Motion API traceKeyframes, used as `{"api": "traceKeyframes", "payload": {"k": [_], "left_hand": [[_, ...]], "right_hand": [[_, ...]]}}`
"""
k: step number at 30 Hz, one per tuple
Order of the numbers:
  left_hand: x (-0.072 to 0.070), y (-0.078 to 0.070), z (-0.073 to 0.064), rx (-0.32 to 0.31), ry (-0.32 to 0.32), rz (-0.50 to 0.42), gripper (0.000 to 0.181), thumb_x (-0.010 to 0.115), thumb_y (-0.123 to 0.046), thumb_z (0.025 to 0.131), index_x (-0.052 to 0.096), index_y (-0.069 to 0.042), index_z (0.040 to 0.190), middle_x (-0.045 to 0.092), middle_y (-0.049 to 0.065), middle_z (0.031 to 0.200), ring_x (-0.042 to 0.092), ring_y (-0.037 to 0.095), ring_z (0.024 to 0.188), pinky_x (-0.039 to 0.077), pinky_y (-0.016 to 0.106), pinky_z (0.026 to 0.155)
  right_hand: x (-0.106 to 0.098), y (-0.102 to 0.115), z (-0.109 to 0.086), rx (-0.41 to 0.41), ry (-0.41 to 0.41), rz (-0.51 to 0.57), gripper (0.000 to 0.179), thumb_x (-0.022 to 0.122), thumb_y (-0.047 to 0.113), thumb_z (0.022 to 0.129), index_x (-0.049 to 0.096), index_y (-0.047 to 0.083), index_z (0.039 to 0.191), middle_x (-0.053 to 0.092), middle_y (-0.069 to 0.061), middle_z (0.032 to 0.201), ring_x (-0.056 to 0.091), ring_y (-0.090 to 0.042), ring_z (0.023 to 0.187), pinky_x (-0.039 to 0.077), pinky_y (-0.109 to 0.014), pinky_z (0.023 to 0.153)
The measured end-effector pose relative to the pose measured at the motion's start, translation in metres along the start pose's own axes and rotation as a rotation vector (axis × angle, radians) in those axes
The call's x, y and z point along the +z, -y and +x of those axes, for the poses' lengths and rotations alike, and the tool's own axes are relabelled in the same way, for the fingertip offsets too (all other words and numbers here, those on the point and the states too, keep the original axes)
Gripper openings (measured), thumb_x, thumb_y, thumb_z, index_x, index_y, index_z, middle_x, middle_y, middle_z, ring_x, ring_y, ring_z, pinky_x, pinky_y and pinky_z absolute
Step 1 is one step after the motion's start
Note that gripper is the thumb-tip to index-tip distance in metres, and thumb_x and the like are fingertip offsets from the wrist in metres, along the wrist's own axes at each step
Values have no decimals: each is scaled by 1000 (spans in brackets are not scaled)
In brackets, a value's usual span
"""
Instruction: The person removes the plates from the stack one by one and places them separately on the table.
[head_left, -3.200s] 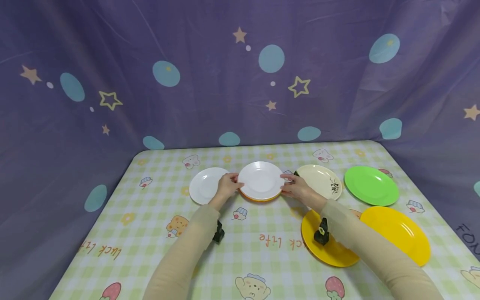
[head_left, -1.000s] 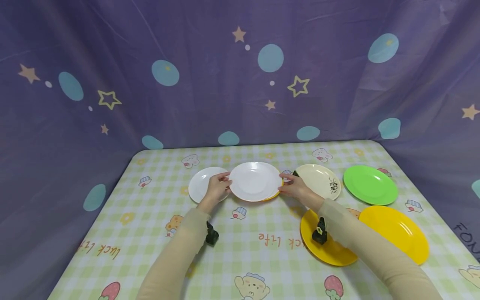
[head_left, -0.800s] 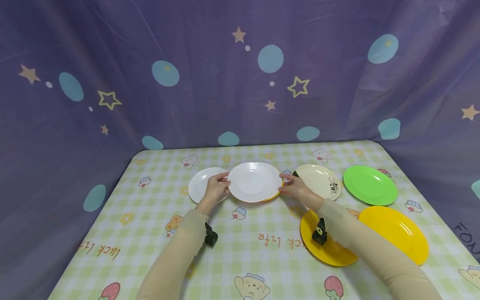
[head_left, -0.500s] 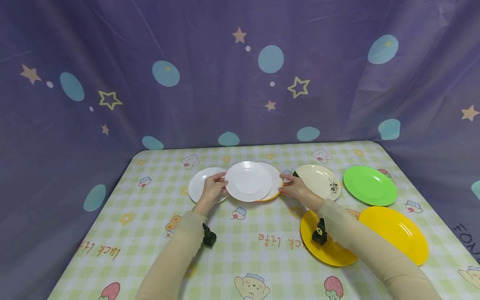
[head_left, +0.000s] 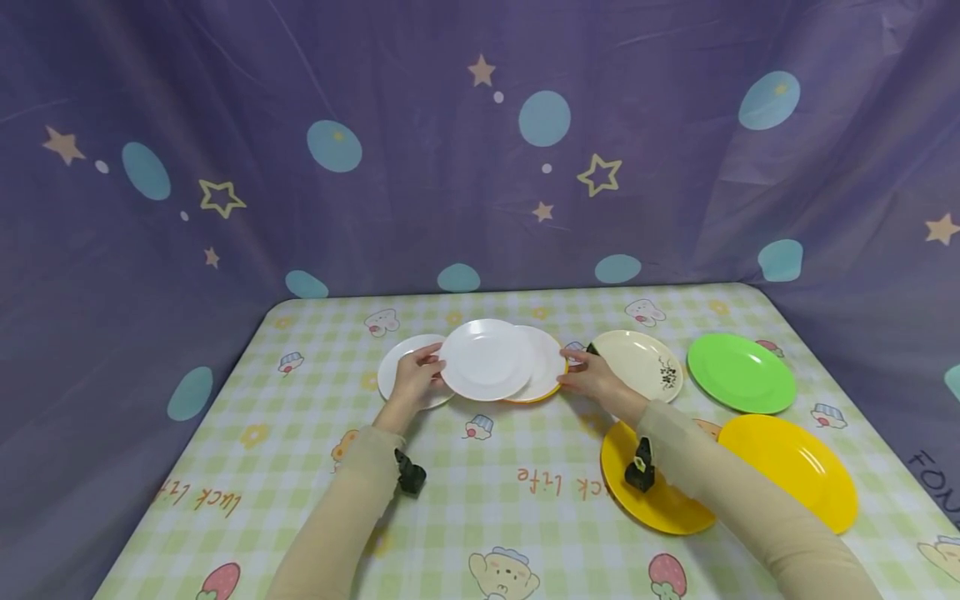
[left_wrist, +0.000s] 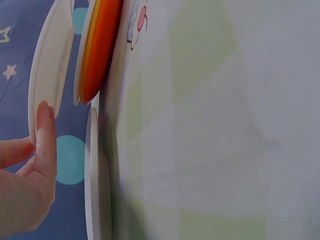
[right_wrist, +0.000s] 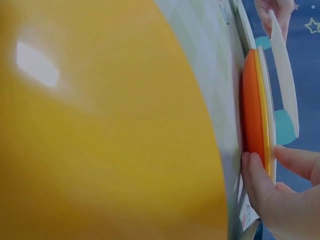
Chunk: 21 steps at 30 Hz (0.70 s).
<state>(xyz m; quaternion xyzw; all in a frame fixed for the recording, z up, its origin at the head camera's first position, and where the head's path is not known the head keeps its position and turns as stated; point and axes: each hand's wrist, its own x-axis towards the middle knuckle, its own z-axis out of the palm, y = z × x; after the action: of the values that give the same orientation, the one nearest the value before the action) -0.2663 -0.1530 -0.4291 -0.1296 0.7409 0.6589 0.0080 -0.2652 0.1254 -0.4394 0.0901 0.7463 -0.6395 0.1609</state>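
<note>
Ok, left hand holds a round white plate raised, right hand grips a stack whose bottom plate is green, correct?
Not quite: at the bottom is a smooth, round orange plate, as the right wrist view shows, not a green one. The rest is right.

I see long beige sleeves point(head_left: 750, 508), paler at the cuffs point(head_left: 670, 429), a small black gadget point(head_left: 410, 477) beside each, the right one bearing a yellowish mark point(head_left: 641, 462).

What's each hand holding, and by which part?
Left hand: the raised white plate, by its left rim. Right hand: the plate stack, by its right rim.
</note>
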Motion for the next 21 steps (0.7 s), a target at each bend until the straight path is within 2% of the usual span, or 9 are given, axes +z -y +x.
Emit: {"api": "traceKeyframes", "payload": {"k": [5,14,21], "left_hand": [[-8,1,-1,-9,-4,-15,41,55,5,80,52,0,121,50,8,87,50,5,53,52,19,54],[-25,1,-1,-19,-13,-114,41,53,8,80,50,3,121,50,5,82,51,6,53,51,18,52],[-39,1,-2,-35,-30,-114,42,52,7,82,48,3,124,46,7,88,51,5,56,50,16,53]], "right_hand": [[0,0,-1,-11,10,3,56,57,-8,80,37,-2,132,46,-18,98,55,-9,64,53,-27,73],[-1,-1,0,-10,3,-20,55,58,-5,81,38,0,132,47,-20,103,56,-9,66,53,-29,76],[-1,-2,0,-20,14,-8,56,57,-7,80,37,-2,132,47,-20,101,56,-9,65,53,-29,74]]}}
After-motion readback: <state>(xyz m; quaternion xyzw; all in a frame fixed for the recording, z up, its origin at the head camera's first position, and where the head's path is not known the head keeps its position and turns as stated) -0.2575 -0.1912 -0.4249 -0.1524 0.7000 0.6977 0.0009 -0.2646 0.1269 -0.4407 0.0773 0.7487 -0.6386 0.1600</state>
